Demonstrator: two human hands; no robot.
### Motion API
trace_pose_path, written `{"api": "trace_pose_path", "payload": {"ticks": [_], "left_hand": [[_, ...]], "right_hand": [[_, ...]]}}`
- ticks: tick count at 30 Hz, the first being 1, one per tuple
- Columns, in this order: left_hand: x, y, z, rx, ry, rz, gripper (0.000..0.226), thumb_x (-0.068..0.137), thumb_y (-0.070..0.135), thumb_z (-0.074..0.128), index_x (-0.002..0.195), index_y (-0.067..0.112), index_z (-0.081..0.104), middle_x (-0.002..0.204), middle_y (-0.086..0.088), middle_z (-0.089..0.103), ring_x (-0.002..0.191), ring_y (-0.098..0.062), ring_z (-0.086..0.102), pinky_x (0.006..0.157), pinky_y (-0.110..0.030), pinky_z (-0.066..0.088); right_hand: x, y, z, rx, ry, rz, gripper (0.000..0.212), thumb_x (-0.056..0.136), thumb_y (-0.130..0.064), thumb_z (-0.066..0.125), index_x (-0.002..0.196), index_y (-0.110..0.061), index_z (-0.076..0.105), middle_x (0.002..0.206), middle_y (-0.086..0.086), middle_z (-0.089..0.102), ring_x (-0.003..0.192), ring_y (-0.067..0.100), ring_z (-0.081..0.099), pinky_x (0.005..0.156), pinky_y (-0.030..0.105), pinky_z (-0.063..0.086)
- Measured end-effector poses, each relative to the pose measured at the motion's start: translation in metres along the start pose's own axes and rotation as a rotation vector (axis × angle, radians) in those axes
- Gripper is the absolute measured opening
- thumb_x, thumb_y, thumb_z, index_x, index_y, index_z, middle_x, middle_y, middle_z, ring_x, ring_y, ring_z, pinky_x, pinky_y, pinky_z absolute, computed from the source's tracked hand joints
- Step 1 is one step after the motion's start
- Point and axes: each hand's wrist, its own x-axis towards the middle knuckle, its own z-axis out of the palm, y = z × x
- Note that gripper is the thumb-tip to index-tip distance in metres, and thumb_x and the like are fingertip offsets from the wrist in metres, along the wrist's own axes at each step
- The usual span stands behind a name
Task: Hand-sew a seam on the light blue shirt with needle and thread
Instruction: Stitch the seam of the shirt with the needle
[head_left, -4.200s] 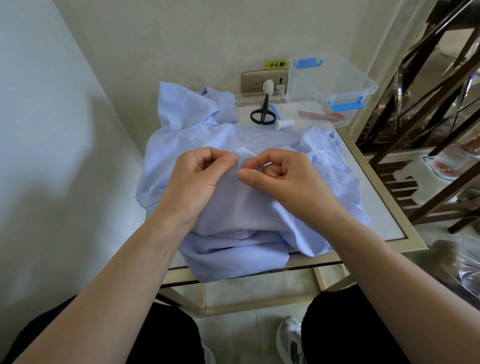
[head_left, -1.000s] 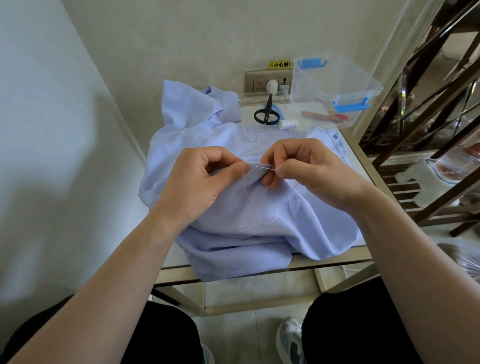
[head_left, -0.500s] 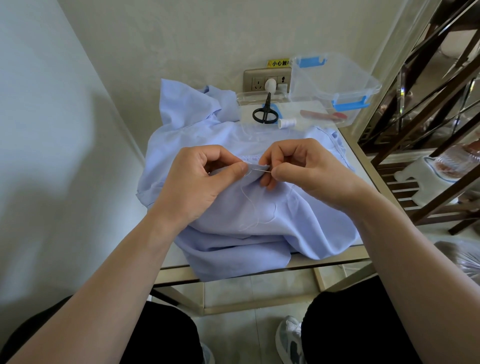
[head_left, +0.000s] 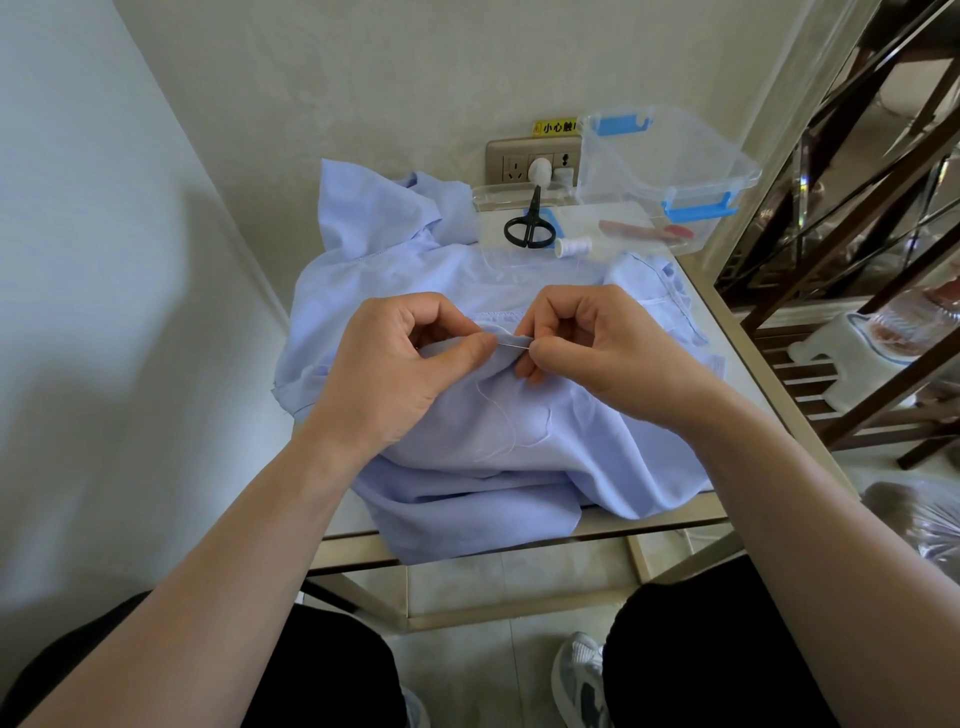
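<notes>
The light blue shirt (head_left: 483, 467) lies bunched on a small glass-topped table (head_left: 779, 395). My left hand (head_left: 400, 369) pinches a raised fold of the shirt between thumb and fingers. My right hand (head_left: 597, 343) pinches the thin silver needle (head_left: 514, 340), which lies level and points left into that fold. A white thread (head_left: 506, 421) trails from the fold and loops loosely over the cloth below the hands.
At the table's back lie black scissors (head_left: 530, 228), a white thread spool (head_left: 571, 245) and a clear plastic box with blue clips (head_left: 670, 171). A wall socket (head_left: 530, 161) is behind them. A dark wooden rack (head_left: 857, 260) stands to the right.
My right hand has pushed the needle further left into the fold, so less of it shows. My left hand keeps its pinch on the cloth.
</notes>
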Motion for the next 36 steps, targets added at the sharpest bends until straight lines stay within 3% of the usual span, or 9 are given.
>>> {"api": "trace_pose_path", "payload": {"ticks": [3, 6, 11, 15, 18, 26, 31, 34, 36], "left_hand": [[0.001, -0.001, 0.000, 0.025, 0.011, -0.004, 0.015, 0.074, 0.032, 0.075, 0.071, 0.018, 0.071, 0.069, -0.002, 0.071, 0.065, -0.011, 0.060, 0.063, -0.027, 0.048], [0.002, -0.002, -0.002, 0.032, 0.039, -0.026, 0.014, 0.080, 0.019, 0.079, 0.069, 0.020, 0.070, 0.061, 0.011, 0.066, 0.059, -0.001, 0.055, 0.060, -0.016, 0.043], [-0.001, 0.001, 0.001, 0.041, 0.012, -0.009, 0.010, 0.077, 0.028, 0.077, 0.071, 0.021, 0.072, 0.069, 0.006, 0.072, 0.065, -0.004, 0.062, 0.063, -0.018, 0.049], [0.001, 0.001, -0.001, 0.018, 0.039, -0.051, 0.008, 0.082, 0.019, 0.077, 0.075, 0.019, 0.073, 0.064, 0.013, 0.068, 0.062, -0.001, 0.059, 0.063, -0.015, 0.046], [0.002, 0.001, -0.002, 0.016, 0.027, -0.062, 0.007, 0.083, 0.019, 0.076, 0.076, 0.019, 0.074, 0.065, 0.013, 0.069, 0.063, 0.000, 0.059, 0.064, -0.014, 0.045], [0.001, 0.002, -0.003, -0.004, 0.006, -0.062, 0.010, 0.085, 0.018, 0.074, 0.075, 0.022, 0.074, 0.068, 0.008, 0.070, 0.065, -0.002, 0.059, 0.066, -0.013, 0.046], [0.001, 0.001, -0.002, -0.028, -0.029, -0.093, 0.014, 0.085, 0.018, 0.074, 0.073, 0.024, 0.074, 0.064, 0.011, 0.067, 0.064, -0.001, 0.056, 0.065, -0.014, 0.044], [0.001, 0.000, -0.002, -0.068, -0.072, -0.119, 0.009, 0.082, 0.028, 0.074, 0.074, 0.023, 0.076, 0.072, -0.009, 0.069, 0.071, -0.008, 0.056, 0.071, -0.023, 0.045], [0.001, 0.001, -0.004, -0.118, -0.084, -0.144, 0.008, 0.086, 0.022, 0.073, 0.078, 0.020, 0.076, 0.076, -0.008, 0.071, 0.076, -0.008, 0.059, 0.078, -0.025, 0.046]], "right_hand": [[-0.001, 0.000, 0.002, -0.035, 0.031, -0.016, 0.009, 0.071, -0.009, 0.054, 0.063, -0.007, 0.050, 0.076, 0.014, 0.065, 0.075, 0.030, 0.068, 0.075, 0.044, 0.055], [-0.001, 0.000, 0.003, -0.024, 0.053, -0.020, 0.009, 0.070, -0.008, 0.054, 0.064, -0.004, 0.049, 0.075, 0.006, 0.065, 0.080, 0.037, 0.067, 0.077, 0.046, 0.054], [-0.001, 0.002, 0.005, -0.062, 0.059, -0.022, 0.006, 0.073, -0.010, 0.055, 0.066, -0.010, 0.054, 0.076, 0.020, 0.066, 0.078, 0.040, 0.064, 0.076, 0.053, 0.052], [-0.001, 0.001, 0.001, 0.021, 0.042, -0.008, 0.010, 0.077, -0.008, 0.056, 0.067, -0.010, 0.054, 0.072, 0.006, 0.065, 0.070, 0.024, 0.065, 0.072, 0.038, 0.054], [-0.002, 0.000, -0.001, 0.118, 0.016, -0.016, 0.012, 0.081, -0.005, 0.056, 0.069, -0.009, 0.053, 0.075, 0.009, 0.064, 0.071, 0.015, 0.065, 0.072, 0.023, 0.051], [-0.003, 0.002, -0.005, 0.212, -0.001, 0.012, 0.009, 0.085, -0.009, 0.055, 0.078, -0.003, 0.057, 0.076, 0.006, 0.070, 0.074, 0.018, 0.067, 0.077, 0.024, 0.052], [-0.004, 0.002, -0.006, 0.210, -0.008, 0.028, 0.011, 0.085, -0.012, 0.057, 0.077, -0.006, 0.059, 0.086, 0.024, 0.069, 0.077, 0.021, 0.069, 0.080, 0.027, 0.054], [-0.004, 0.005, -0.005, 0.216, -0.021, 0.030, 0.011, 0.084, -0.010, 0.059, 0.076, -0.002, 0.057, 0.083, 0.011, 0.069, 0.076, 0.019, 0.068, 0.078, 0.024, 0.053], [-0.003, 0.008, -0.005, 0.259, -0.025, 0.032, 0.010, 0.084, -0.009, 0.059, 0.077, -0.002, 0.058, 0.086, 0.007, 0.068, 0.076, 0.019, 0.068, 0.079, 0.025, 0.052]]}}
